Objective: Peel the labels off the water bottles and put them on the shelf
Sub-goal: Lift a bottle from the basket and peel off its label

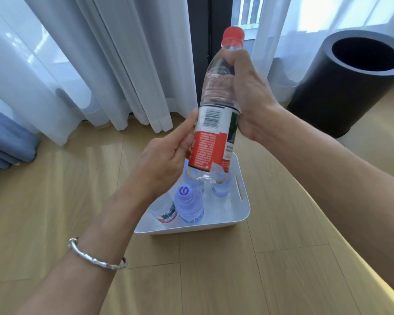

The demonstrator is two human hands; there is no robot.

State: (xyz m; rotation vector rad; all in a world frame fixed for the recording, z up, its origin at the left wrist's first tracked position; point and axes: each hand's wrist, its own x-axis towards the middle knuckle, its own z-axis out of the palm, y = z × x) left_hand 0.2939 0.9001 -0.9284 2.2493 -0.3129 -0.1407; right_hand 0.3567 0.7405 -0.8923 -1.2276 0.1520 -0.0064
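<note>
A silver bracelet circles the left wrist, low in the view. Above it the left hand holds the lower part of a water bottle. Its thumb presses on the red part of the label, its forefinger lies stretched along the label's left edge, and the other fingers are curled. The right hand is wrapped round the bottle's clear upper half, just under the red cap. The bottle is up in the air, tilted slightly, with the label on it. Below it a white tub sits on the wooden floor, with more bottles standing inside, among them a purple-capped bottle. A black bin stands to the right, near white curtains.
</note>
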